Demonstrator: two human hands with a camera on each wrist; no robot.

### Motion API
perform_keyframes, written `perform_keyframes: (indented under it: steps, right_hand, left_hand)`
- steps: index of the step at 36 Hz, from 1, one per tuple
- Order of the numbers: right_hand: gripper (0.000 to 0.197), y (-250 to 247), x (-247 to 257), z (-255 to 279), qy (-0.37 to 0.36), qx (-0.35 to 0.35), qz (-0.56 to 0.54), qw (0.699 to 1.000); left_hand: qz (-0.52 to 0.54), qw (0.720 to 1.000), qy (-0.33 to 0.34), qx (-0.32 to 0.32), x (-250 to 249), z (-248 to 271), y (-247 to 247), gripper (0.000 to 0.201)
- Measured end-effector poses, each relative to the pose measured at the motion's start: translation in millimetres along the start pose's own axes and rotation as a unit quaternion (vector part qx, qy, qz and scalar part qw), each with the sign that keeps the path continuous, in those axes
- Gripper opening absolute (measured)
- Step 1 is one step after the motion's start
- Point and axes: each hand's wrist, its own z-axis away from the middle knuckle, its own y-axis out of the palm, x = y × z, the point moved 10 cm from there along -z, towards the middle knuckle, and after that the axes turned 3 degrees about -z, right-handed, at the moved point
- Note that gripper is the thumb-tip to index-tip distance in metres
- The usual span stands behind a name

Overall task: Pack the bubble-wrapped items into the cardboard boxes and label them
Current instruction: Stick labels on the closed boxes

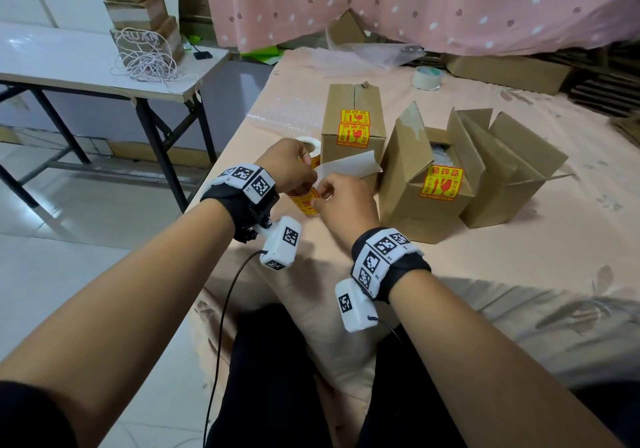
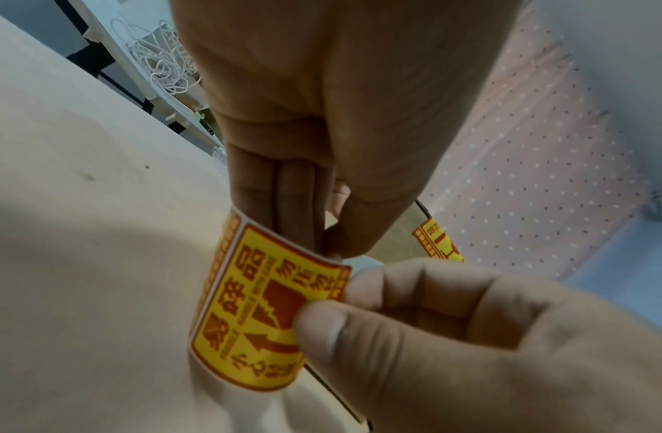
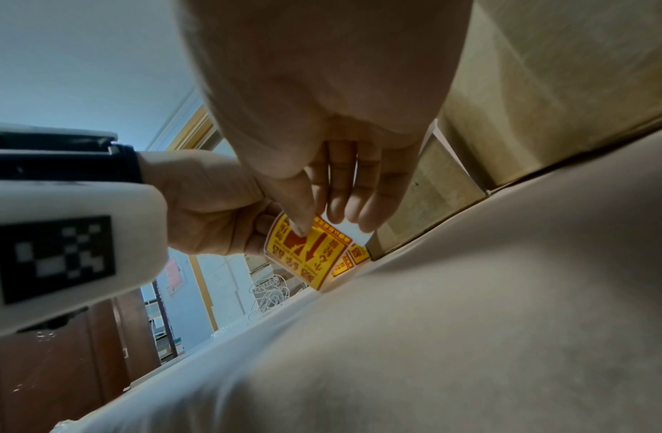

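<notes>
Right hand point(image 2: 489, 345) pinches the yellow fragile sticker point(image 2: 262, 310), peeling it off the backing strip the left hand point(image 2: 303, 131) grips, near the bed's left edge. The open box point(image 1: 429, 184) sits just right, so right hand's closer.
</notes>
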Motion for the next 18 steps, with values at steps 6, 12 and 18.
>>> perform_keyframes:
  steps: [6, 12, 18]
  right_hand:
    - [0.016, 6, -5, -3, 0.003, 0.013, -0.038, 0.999]
    - [0.014, 6, 6, -2, -0.045, 0.037, -0.042, 0.997]
    - [0.012, 1, 16, -1, -0.081, 0.047, -0.023, 0.995]
  left_hand:
    - [-0.010, 1.000, 0.011, 0.007, 0, -1, 2, 0.008]
    - [-0.069, 0.996, 0.055, 0.001, -7, -5, 2, 0.009]
    - [-0.094, 0.994, 0.053, 0.001, -11, -10, 4, 0.010]
